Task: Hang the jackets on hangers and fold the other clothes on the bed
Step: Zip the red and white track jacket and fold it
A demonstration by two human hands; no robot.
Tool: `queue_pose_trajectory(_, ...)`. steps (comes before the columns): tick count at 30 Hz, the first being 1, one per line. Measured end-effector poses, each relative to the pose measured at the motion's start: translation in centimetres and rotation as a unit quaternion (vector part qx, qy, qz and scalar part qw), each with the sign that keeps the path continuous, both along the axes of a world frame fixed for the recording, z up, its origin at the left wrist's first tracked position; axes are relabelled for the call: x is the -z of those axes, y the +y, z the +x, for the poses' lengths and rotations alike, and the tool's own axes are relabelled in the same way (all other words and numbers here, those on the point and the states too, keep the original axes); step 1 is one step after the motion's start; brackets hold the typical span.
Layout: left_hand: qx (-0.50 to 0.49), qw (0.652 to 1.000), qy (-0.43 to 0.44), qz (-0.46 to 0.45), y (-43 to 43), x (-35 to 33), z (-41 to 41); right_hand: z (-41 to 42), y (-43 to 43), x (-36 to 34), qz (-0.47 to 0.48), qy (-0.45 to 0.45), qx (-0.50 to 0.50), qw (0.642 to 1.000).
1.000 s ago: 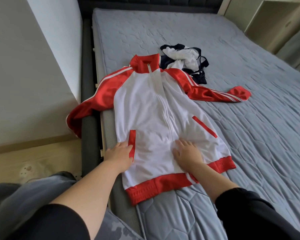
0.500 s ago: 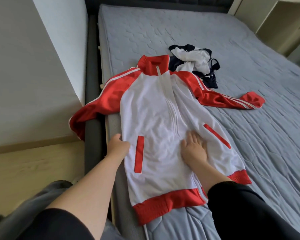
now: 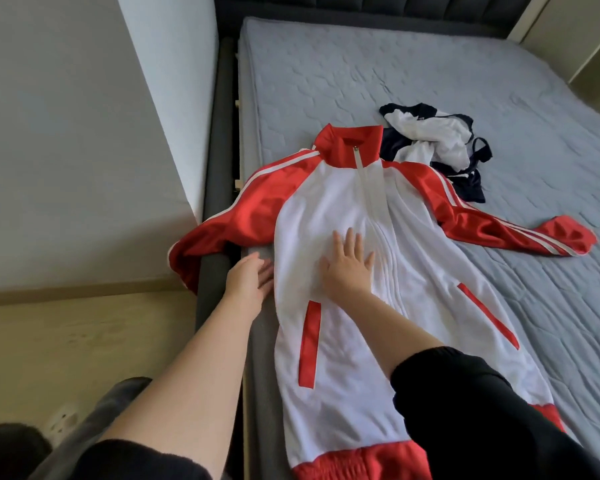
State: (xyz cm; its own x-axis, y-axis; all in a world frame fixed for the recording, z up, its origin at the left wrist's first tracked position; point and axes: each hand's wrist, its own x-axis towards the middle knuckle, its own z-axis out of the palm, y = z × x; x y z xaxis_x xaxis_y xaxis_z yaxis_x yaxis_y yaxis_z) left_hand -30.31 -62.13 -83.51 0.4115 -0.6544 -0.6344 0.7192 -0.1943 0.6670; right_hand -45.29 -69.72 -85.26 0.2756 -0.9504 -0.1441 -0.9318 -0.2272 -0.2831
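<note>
A white track jacket (image 3: 329, 202) with red sleeves, collar and hem lies zipped and face up along the left edge of the bed (image 3: 395, 74). Its left sleeve hangs over the dark bed frame; the other sleeve stretches right across the mattress. My right hand (image 3: 347, 268) lies flat with fingers spread on the jacket's chest, left of the zip. My left hand (image 3: 248, 280) rests open at the jacket's left side edge, by the mattress edge. A crumpled navy and white garment (image 3: 437, 140) lies just beyond the collar.
A grey wall (image 3: 66, 133) stands close to the left of the dark padded bed frame (image 3: 219, 140). Pale wooden floor (image 3: 84, 341) shows at the lower left. A dark headboard (image 3: 361, 8) runs along the far end, and the grey quilted mattress spreads to the right.
Both hands have slid up the jacket from near the hem and pockets to the chest. The right hand crossed from right of the zip to left of it. The view moved forward.
</note>
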Motion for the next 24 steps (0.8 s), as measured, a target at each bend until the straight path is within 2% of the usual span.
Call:
queue_pose_trajectory(4,-0.020,0.993,0.100,-0.058,-1.0,1.2,2.1,1.6,-0.5,2.4,0.083,0.002,-0.052,0.995)
queue_pose_trajectory(9,-0.074,0.969,0.202,-0.119,-2.6,2.4,3.7,1.8,-0.5,5.2,0.044,0.049,-0.050,0.997)
queue_pose_trajectory(14,-0.176,0.928,0.279,-0.176,-4.0,2.2,5.3,2.0,-1.0,5.8,0.059,0.068,-0.059,0.994)
queue_pose_trajectory(16,-0.207,0.915,0.294,-0.184,-4.0,2.2,6.3,1.9,-1.1,5.8,0.059,0.072,-0.060,0.994)
queue_pose_trajectory(19,-0.201,0.905,0.312,-0.209,-3.8,2.0,7.9,1.9,-1.1,5.9,0.055,0.075,-0.059,0.994)
queue_pose_trajectory(24,-0.248,0.897,0.255,-0.262,-3.7,1.1,10.8,2.0,-1.2,5.7,0.064,0.082,-0.058,0.993)
